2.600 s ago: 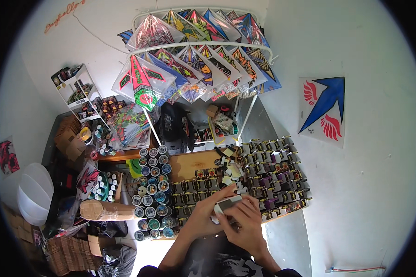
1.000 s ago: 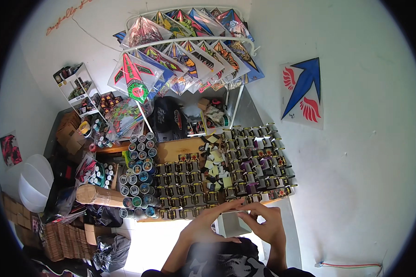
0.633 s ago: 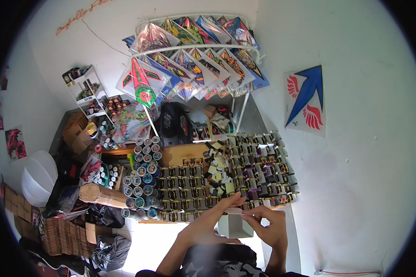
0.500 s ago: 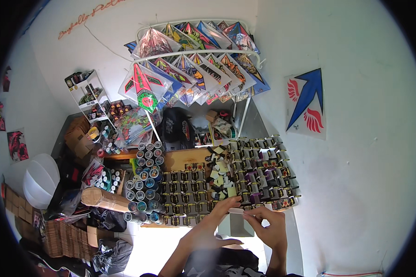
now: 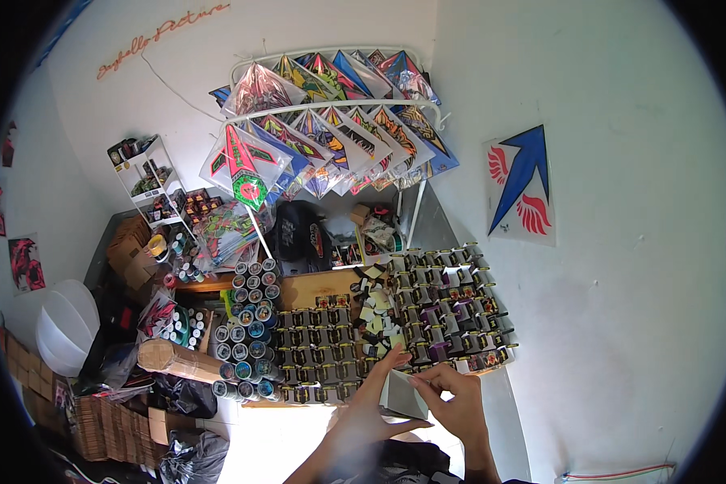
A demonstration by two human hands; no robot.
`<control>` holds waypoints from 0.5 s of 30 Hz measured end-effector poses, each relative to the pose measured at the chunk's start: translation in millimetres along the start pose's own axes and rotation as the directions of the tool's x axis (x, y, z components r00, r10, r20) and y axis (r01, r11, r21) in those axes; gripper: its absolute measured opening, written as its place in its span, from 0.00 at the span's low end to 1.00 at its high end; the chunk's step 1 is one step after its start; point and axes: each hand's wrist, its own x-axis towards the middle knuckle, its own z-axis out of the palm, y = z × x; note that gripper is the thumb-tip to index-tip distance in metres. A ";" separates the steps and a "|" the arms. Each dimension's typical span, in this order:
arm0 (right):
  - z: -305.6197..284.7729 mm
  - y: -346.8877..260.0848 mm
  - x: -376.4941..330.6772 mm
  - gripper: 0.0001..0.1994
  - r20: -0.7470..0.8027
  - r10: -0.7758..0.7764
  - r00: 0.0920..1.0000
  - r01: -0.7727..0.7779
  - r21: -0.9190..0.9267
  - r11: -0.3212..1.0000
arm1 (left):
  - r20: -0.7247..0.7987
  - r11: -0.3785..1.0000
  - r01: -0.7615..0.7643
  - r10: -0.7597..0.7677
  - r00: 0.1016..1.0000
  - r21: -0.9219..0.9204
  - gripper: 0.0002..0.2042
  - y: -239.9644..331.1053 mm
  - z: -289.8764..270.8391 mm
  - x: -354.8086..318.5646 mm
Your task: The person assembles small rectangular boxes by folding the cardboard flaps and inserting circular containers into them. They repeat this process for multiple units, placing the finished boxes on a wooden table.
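A small grey-white folded card box (image 5: 400, 395) is held up between my two hands, in front of the table's near edge. My left hand (image 5: 369, 413) spans its left side, fingers along the upper edge and thumb under the lower edge. At the box's upper right edge, the fingertips of my right hand (image 5: 457, 403) are pinched on the card. Just beyond my hands lies a heap of small pale and dark pieces (image 5: 377, 310). Rows of small grey-and-black boxes with yellow trim (image 5: 319, 355) stand left of that heap, and more such boxes (image 5: 448, 302) stand right of it.
Several round clear-topped containers (image 5: 254, 331) stand at the table's left. A long cardboard box (image 5: 177, 360) lies beside them, above stacked flat cardboard (image 5: 113, 427). Behind the table, a white rack (image 5: 339, 103) carries bagged kites. A wall (image 5: 613, 323) rises on the right.
The box has turned so a broad grey face shows, where its pale upper edge showed before. My right hand has shifted slightly left and down. The whole view has moved a little.
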 end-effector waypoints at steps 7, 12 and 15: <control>-1.9 1.5 -4.2 0.04 -0.031 0.016 0.999 -0.015 0.017 1.000 | -0.010 1.000 0.017 -0.016 1.000 0.024 0.64 -0.3 5.7 -2.1; -3.7 8.2 -8.8 0.04 -0.053 0.024 0.998 -0.024 0.002 1.000 | -0.007 0.999 -0.001 0.001 1.000 0.054 0.63 -10.2 9.6 -2.9; -4.0 10.5 -4.4 0.04 -0.047 0.024 0.999 -0.025 -0.018 1.000 | -0.009 1.000 0.010 -0.010 1.000 0.029 0.64 -18.7 11.8 -2.0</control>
